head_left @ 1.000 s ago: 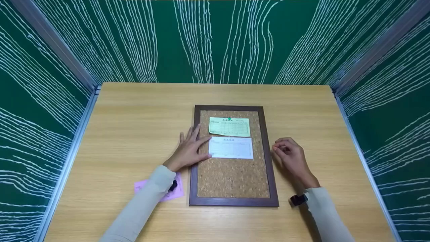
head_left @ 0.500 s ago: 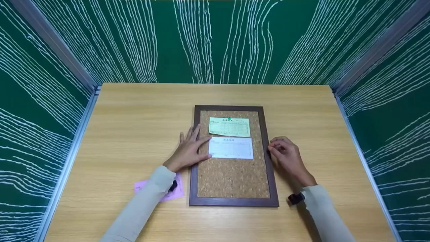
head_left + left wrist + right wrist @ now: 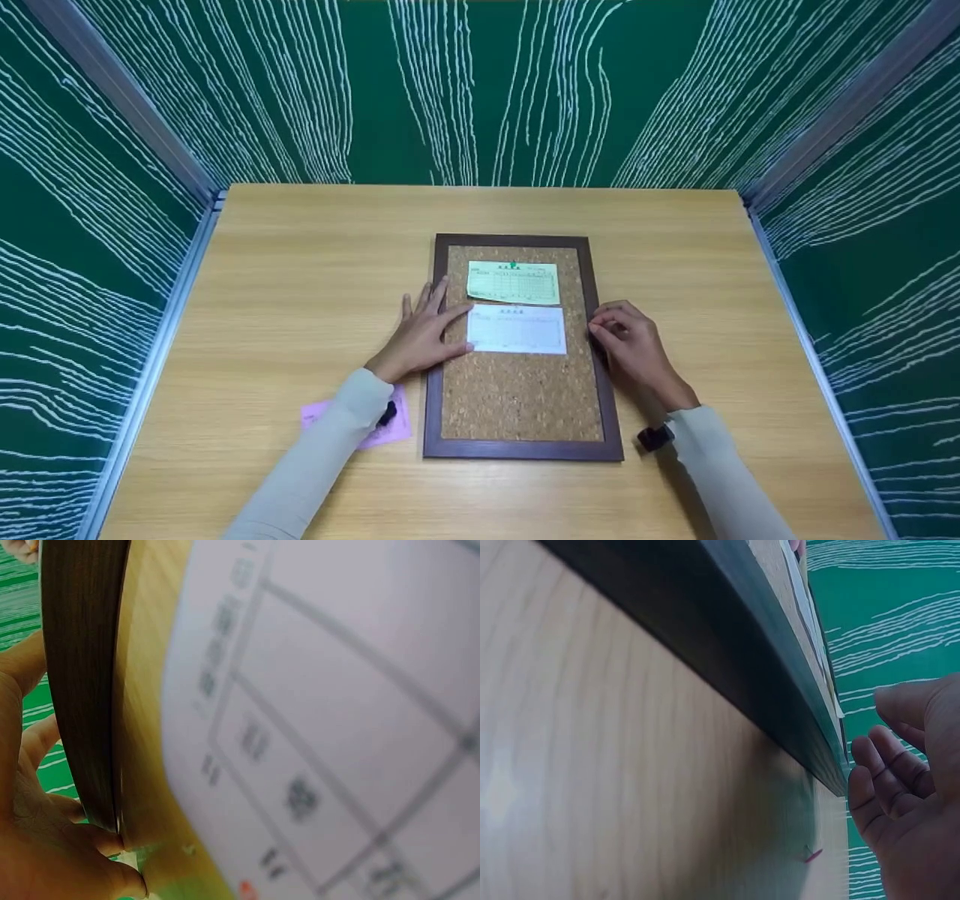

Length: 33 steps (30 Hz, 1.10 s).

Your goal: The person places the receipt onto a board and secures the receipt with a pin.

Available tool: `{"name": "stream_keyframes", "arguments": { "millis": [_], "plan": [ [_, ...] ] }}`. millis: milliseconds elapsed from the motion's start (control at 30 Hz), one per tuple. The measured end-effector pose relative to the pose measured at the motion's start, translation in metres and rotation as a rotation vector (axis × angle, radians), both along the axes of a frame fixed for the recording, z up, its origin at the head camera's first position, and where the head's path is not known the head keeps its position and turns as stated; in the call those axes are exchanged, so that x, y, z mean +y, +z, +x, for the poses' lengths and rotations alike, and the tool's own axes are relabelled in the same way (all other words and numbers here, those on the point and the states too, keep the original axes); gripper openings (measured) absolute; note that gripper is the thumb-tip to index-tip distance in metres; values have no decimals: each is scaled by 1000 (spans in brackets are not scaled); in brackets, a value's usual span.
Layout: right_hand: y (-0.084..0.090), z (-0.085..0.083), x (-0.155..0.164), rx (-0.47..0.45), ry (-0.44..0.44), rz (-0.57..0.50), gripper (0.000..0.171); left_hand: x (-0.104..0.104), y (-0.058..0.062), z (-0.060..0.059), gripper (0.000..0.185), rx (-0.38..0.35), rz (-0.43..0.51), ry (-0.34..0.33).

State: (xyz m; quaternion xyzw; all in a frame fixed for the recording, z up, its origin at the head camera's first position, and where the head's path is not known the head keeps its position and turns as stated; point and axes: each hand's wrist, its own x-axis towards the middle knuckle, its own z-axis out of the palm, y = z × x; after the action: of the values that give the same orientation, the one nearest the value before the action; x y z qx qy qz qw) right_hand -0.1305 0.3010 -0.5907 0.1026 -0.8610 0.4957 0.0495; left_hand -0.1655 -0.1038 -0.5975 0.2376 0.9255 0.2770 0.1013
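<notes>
A cork board in a dark brown frame [image 3: 598, 390] lies flat on the table. A green slip [image 3: 513, 283] is held near its top by a green pin [image 3: 513, 265], and a white slip [image 3: 517, 330] lies just below. My left hand [image 3: 448, 319] lies flat across the left frame edge, its straight fingertips touching the white slip's left end. My right hand [image 3: 601, 327] hovers over the right frame edge, fingers curled, thumb near the index tip; nothing shows between them. In the right wrist view a small red thing [image 3: 812, 855] lies on the table by the frame [image 3: 742, 667].
A pink slip [image 3: 396, 429] lies on the wooden table [image 3: 300, 262] under my left forearm. Green patterned walls [image 3: 480, 82] close the table in at the back and both sides. A blurred printed slip [image 3: 337, 727] fills the left wrist view beside the frame [image 3: 82, 675].
My right hand has slid left from the bare table onto the board's right frame edge. The left hand and both slips have stayed put.
</notes>
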Motion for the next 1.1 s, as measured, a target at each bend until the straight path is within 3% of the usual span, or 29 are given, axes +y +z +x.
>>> {"name": "stream_keyframes", "arguments": {
  "millis": [1100],
  "plan": [
    [-1,-17,-21,-3,66,-45,6,-1,0,0,78,4,21,1]
  ]
}}
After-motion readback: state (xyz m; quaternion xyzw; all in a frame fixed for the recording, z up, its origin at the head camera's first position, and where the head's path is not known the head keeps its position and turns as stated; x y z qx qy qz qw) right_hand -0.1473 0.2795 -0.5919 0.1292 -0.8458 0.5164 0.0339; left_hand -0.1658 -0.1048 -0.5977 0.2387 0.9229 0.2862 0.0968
